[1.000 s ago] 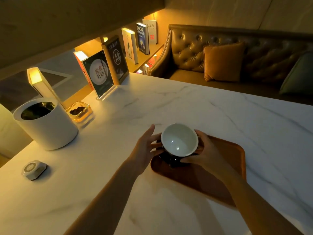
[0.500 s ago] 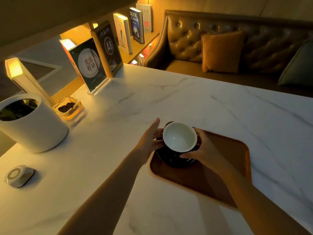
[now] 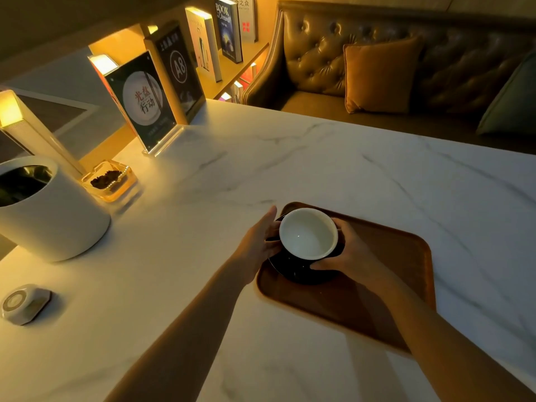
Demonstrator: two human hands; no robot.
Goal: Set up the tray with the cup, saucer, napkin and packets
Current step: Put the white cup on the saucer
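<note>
A brown wooden tray (image 3: 391, 265) lies on the white marble table. At its near-left corner rests a dark saucer (image 3: 295, 271) carrying a cup (image 3: 307, 233), dark outside and white and empty inside. My left hand (image 3: 258, 242) touches the cup's left side and the saucer's rim, fingers apart. My right hand (image 3: 348, 250) wraps the cup's right side, thumb low by the saucer. I see no napkin or packets.
A white cylindrical bin (image 3: 43, 213) stands at the left, with a glass ashtray (image 3: 108, 179) and a lit lamp (image 3: 17, 120) behind it. A small white call button (image 3: 24, 303) lies near-left. Upright sign stands (image 3: 145, 103) and a leather sofa (image 3: 406, 62) sit at the back.
The cup and saucer have come down onto the tray's left corner with both hands still around them. The camera has tilted down and shifted a little.
</note>
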